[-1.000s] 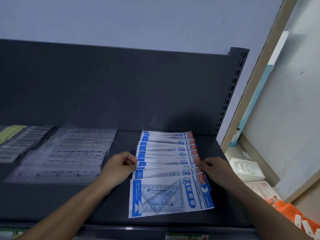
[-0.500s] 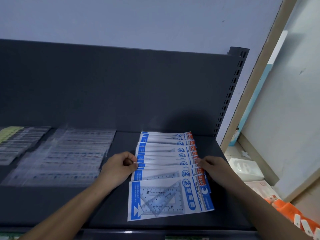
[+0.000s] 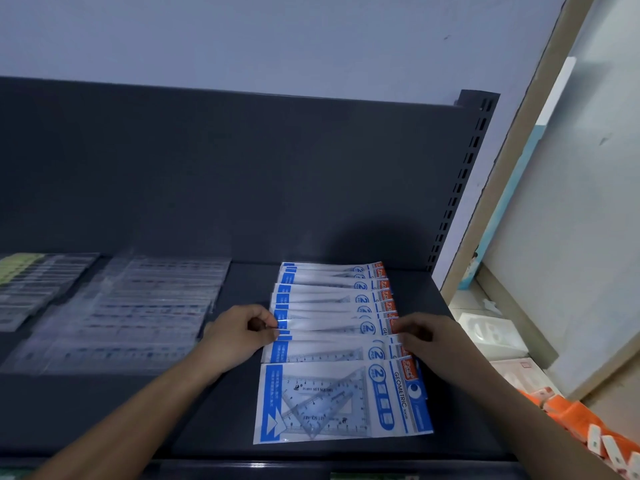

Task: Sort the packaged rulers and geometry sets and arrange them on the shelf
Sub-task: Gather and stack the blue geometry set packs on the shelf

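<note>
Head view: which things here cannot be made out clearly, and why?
- Clear ruler packs, head view: blurred, print unreadable.
- Rear geometry set packs, head view: overlapped, only strips show.
- Orange packs, head view: cut by the frame edge.
- Right hand grip, head view: fingers hide it.

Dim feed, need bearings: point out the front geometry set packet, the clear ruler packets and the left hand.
front geometry set packet (image 3: 329, 400): head view, its clear window.
clear ruler packets (image 3: 135, 313): head view, middle of the spread.
left hand (image 3: 239, 336): head view, back of hand.

Front geometry set packet: "GEOMETRIC", "2", "SET SQUARE"
</note>
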Motion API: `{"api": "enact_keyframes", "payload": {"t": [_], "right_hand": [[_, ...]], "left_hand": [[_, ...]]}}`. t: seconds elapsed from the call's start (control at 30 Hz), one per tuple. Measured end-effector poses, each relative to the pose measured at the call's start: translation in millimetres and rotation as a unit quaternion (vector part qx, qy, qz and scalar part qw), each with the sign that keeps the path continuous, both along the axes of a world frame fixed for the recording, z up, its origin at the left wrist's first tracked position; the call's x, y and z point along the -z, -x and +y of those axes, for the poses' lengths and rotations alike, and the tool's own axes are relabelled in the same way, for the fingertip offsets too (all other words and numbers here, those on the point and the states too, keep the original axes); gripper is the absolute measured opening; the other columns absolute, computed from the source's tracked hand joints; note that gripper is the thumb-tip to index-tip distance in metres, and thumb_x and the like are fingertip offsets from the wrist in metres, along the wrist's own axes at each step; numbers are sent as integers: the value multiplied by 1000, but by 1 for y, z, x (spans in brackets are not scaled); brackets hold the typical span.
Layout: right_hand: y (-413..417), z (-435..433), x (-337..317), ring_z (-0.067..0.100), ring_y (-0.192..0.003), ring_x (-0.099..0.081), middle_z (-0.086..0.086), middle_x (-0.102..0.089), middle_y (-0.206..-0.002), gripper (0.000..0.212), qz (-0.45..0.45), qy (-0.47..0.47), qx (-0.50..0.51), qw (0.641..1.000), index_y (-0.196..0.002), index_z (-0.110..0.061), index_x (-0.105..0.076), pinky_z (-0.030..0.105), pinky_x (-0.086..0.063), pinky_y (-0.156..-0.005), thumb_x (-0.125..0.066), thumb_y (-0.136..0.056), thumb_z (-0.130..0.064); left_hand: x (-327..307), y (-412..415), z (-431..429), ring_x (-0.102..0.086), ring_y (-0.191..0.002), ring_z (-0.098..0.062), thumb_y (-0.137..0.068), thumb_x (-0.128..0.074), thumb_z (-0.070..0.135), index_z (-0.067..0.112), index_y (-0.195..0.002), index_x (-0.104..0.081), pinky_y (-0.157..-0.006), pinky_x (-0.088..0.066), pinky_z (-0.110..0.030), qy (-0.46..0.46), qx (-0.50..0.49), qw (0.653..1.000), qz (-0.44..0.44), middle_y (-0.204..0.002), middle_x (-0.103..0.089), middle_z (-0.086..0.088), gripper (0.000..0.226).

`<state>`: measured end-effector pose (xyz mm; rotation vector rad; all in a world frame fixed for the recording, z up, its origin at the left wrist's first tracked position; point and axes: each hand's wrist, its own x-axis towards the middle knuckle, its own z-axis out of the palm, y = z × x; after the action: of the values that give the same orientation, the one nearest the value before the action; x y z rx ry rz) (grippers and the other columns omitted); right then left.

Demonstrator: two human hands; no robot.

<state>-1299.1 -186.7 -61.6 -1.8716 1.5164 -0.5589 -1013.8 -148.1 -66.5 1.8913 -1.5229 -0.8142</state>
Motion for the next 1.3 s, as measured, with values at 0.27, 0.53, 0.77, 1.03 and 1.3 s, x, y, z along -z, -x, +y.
{"api": "enact_keyframes", "payload": {"t": [0.27,0.53,0.77,1.03,1.3], "right_hand": [[-5,-8,-10,-3,-64,-65,-12,-66,-78,17,8,-114,-15,993,-81,-19,-61,9,-43,-55,-57,-91,-32],[-6,-9,-12,1,-61,-67,-4,-69,-77,12,-59,-163,24,985,-83,-11,-61,12,-45,-52,-58,-91,-20],[-8,-8,-7,-2,-57,-65,-5,-67,-77,11,-70,-131,45,988,-81,-14,-59,10,-43,-48,-59,-91,-19],[-1,-7,-11,2,-66,-63,-9,-65,-77,27,27,-119,37,992,-81,-16,-57,15,-42,-56,-55,-90,-42],[2,-6,-11,0,-67,-62,-9,-65,-78,23,44,-129,5,991,-79,-12,-58,13,-40,-56,-57,-91,-32]], "left_hand": [[1,-1,-4,-62,-86,-13,-77,-74,16,22,-73,-66,-93,-46,-37,-38,-6,999,5,-82,-67,6,11],[-1,2,-2,-61,-82,-10,-83,-66,6,14,-76,-66,-69,-45,-17,-25,-31,997,66,-85,-68,1,11],[4,1,-4,-65,-89,-13,-80,-69,16,21,-74,-67,-93,-49,-38,-26,-50,997,57,-85,-71,6,9],[0,1,0,-60,-79,-9,-81,-70,33,25,-72,-61,-90,-47,-41,38,-50,997,-45,-77,-66,10,15],[-6,4,1,-59,-71,1,-73,-66,61,26,-60,-63,-97,-42,-39,-46,-2,991,-127,-65,-64,17,37]]}}
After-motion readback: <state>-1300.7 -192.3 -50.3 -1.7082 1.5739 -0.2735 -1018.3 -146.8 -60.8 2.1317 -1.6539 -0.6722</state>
